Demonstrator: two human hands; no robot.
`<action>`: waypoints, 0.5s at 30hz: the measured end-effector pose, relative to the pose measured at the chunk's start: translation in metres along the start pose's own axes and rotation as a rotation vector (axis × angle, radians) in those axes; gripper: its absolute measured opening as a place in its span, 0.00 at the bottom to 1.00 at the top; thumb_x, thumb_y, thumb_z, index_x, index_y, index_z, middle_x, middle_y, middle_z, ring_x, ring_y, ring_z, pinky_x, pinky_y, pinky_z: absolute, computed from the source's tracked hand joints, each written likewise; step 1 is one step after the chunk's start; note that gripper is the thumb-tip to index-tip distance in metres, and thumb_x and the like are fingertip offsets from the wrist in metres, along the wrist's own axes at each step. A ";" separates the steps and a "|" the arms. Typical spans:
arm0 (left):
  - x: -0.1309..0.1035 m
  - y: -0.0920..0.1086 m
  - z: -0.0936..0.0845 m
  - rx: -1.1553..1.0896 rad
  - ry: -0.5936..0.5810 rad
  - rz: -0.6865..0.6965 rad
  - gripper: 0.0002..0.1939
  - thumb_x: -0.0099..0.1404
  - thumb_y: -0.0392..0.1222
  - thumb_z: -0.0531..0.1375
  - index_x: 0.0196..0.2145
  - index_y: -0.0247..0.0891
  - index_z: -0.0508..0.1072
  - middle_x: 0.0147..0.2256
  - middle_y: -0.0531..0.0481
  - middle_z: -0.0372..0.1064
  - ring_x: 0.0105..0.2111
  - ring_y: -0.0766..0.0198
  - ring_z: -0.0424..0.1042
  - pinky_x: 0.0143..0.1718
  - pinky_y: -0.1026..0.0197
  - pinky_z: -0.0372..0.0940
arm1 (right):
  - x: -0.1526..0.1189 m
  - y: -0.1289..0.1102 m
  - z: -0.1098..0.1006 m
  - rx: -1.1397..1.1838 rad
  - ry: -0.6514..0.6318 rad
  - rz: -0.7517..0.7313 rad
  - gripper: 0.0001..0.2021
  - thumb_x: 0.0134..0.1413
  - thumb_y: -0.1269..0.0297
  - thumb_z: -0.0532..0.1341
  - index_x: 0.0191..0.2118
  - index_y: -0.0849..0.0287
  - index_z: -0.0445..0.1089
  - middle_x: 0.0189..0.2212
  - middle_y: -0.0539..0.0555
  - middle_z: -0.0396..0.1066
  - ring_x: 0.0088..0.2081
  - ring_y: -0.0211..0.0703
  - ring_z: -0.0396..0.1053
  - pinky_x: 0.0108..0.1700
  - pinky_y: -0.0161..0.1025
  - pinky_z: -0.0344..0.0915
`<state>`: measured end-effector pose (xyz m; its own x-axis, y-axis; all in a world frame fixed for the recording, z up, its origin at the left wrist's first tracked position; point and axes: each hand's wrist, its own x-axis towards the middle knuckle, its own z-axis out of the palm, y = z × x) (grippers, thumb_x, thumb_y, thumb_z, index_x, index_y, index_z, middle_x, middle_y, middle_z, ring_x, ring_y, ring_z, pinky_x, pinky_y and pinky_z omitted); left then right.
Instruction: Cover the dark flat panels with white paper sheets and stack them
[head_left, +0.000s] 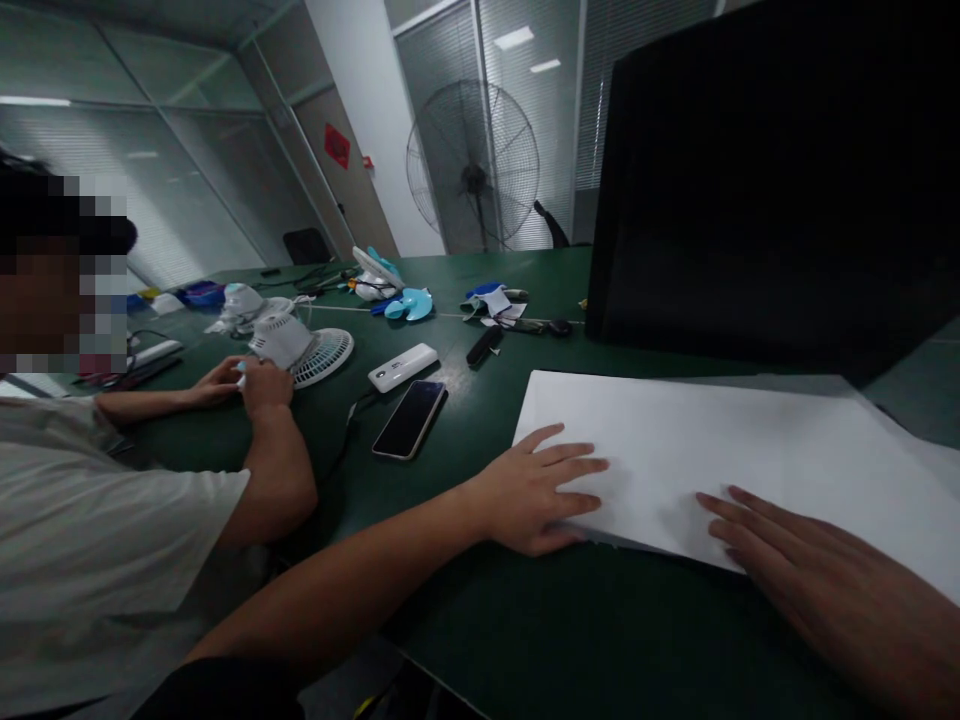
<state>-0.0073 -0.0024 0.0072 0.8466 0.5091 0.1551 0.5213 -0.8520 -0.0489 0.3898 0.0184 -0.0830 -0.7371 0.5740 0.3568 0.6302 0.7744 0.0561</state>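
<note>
From the head view, the white sheet (660, 430) lies flat on the green table (600, 640), in front of a big dark panel (750, 190). My left hand (525, 495) is open on its left end, fingers spread wide over the surface, thumb by the near edge; I can't tell whether the thumb goes under. My right hand (840, 590) is open too, fingers straight and close together over the near edge, gripping nothing that I can see; its thumb is hidden. The phone (410, 420) lies off to the left.

I'd judge the sheet light, smooth and bendy, apt to slide under a flat palm and crease if pinched hard. I'd take it softly by the near edge, two-handed and well spaced, so the middle doesn't sag.
</note>
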 end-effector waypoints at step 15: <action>-0.001 0.007 -0.008 -0.077 -0.201 -0.368 0.44 0.65 0.72 0.59 0.71 0.49 0.57 0.73 0.38 0.46 0.72 0.26 0.43 0.65 0.20 0.45 | 0.056 -0.069 -0.035 -0.151 0.102 -0.131 0.26 0.68 0.48 0.53 0.68 0.48 0.63 0.66 0.46 0.61 0.59 0.46 0.68 0.52 0.47 0.74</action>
<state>-0.0059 -0.0096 0.0141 0.6135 0.7883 -0.0476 0.7896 -0.6116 0.0490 0.3131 -0.0121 -0.0344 -0.7913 0.4351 0.4296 0.5657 0.7876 0.2444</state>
